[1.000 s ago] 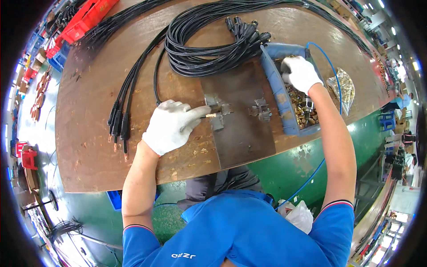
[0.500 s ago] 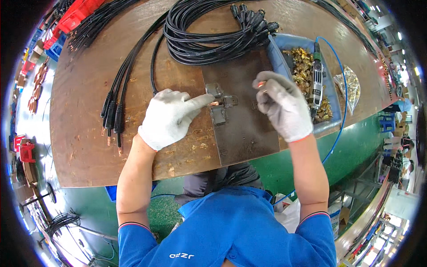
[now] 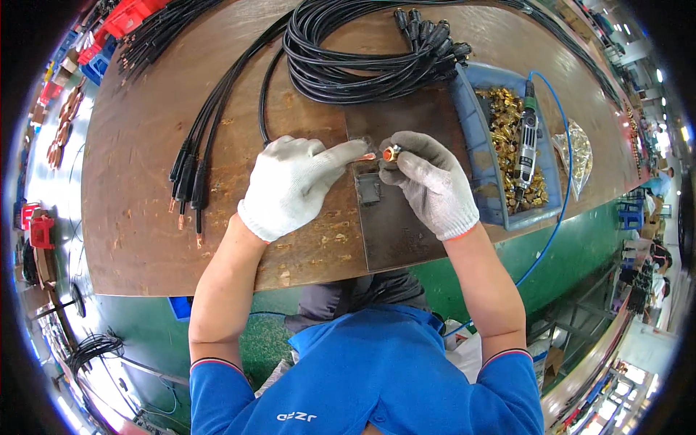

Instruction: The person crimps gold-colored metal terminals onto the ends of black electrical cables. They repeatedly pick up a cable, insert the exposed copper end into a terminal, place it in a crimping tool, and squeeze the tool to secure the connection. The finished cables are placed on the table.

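Observation:
My left hand, in a white knit glove, is closed round the end of a black cable. The cable's copper tip sticks out past my index finger. Pinched in my gloved right hand is a small brass fitting with an orange ring facing the tip. A narrow gap separates the two. Beneath them lies a dark metal plate with a small metal fixture, partly hidden by my hands.
A coil of black cables lies at the far middle. Several cable ends with copper tips lie to the left. On the right, a blue bin holds brass fittings and a power tool with a blue hose. Beside it is a clear bag.
My right hand has moved left with the brass fitting, from beside the bin to close by the copper tip. My left hand has shifted slightly right and up with the cable.

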Demonstrator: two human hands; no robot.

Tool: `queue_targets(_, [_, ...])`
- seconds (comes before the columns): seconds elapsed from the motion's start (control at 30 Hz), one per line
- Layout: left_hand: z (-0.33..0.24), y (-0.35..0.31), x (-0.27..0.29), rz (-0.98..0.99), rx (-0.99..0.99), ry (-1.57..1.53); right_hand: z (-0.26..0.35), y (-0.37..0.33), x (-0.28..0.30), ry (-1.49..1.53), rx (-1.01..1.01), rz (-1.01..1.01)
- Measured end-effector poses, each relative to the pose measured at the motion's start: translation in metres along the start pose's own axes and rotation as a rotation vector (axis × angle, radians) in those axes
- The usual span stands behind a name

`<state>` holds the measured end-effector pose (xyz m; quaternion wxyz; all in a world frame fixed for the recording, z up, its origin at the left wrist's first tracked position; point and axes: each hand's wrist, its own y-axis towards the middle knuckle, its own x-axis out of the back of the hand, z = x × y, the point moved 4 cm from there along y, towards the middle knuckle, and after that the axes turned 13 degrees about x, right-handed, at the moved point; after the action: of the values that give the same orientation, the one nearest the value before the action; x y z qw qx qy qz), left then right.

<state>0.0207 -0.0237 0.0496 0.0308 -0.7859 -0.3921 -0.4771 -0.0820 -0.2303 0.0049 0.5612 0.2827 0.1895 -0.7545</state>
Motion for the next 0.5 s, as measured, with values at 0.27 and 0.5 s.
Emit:
queue_targets(0.27, [0.002,-0.001,0.000,0.009,0.013,0.000,-0.008,0.003,-0.005,0.013,-0.006,-0.005])
queue_targets(0.5, [0.001,0.000,0.001,0.025,0.016,0.010,-0.010,0.003,-0.011,0.065,-0.028,0.020])
